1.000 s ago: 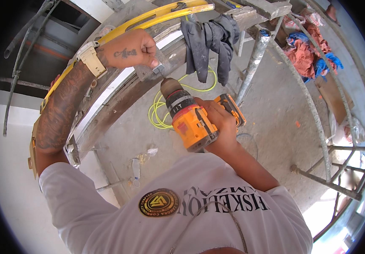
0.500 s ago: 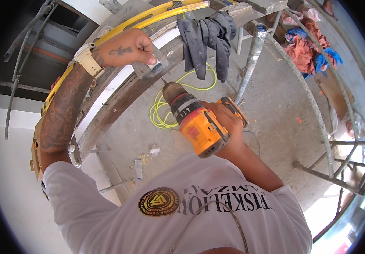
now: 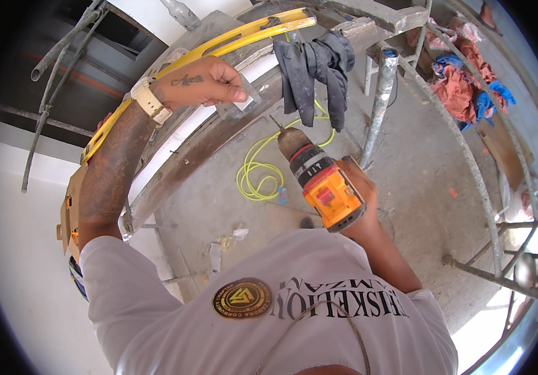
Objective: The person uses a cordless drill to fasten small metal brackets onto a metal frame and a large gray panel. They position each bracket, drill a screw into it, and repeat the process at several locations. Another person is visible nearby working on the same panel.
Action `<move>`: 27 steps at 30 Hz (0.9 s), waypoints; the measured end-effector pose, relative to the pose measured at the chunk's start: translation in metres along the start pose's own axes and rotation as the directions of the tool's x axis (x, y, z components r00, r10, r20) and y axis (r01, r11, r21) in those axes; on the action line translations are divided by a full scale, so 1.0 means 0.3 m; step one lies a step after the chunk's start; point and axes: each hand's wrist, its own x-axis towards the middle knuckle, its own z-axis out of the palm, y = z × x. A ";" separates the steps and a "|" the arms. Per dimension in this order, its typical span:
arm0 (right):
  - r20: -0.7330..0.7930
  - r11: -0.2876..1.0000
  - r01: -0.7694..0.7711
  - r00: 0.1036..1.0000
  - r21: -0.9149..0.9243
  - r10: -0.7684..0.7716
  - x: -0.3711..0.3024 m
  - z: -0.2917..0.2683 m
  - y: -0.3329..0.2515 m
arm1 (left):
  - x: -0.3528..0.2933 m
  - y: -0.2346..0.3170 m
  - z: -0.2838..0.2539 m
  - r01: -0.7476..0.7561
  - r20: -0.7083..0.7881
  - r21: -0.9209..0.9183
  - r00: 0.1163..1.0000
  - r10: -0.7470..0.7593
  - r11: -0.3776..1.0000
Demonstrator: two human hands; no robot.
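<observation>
My left hand, with a pale watch on its wrist, pinches a small see-through flat piece with a white patch between thumb and fingers. I cannot tell what kind of thing it is. It is held just over the edge of a wooden plank. My right hand grips an orange and black cordless drill with a bit in its chuck. The bit points up and left, apart from the plank and from the piece in my left hand. Some of my right fingers are hidden behind the drill.
A yellow spirit level lies along the planks, and dark grey cloth hangs over them. Scaffold pipes stand to the right. A yellow-green cord lies coiled on the concrete floor below, with red and blue sacks at the far right.
The drill has drawn back from beside the flat piece, its bit now farther from the plank. My left hand still pinches the piece. The whole view has shifted slightly.
</observation>
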 end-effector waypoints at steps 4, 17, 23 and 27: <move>0.003 0.999 -0.026 1.000 0.021 0.026 0.024 0.058 0.012 | 0.036 -0.080 -0.010 0.047 -0.079 0.108 0.996 -0.038 0.993; -0.008 0.996 -0.047 0.999 0.072 0.048 0.103 0.143 0.033 | 0.095 -0.124 -0.029 -0.078 -0.028 0.325 0.995 0.092 0.942; 0.022 0.995 -0.045 0.999 0.088 0.044 0.112 0.142 0.037 | 0.079 -0.080 -0.029 0.000 -0.023 0.324 1.000 0.008 0.946; 0.024 0.998 -0.050 0.999 0.040 0.049 0.119 0.143 0.031 | 0.095 -0.116 -0.029 -0.059 -0.016 0.317 0.998 0.068 0.946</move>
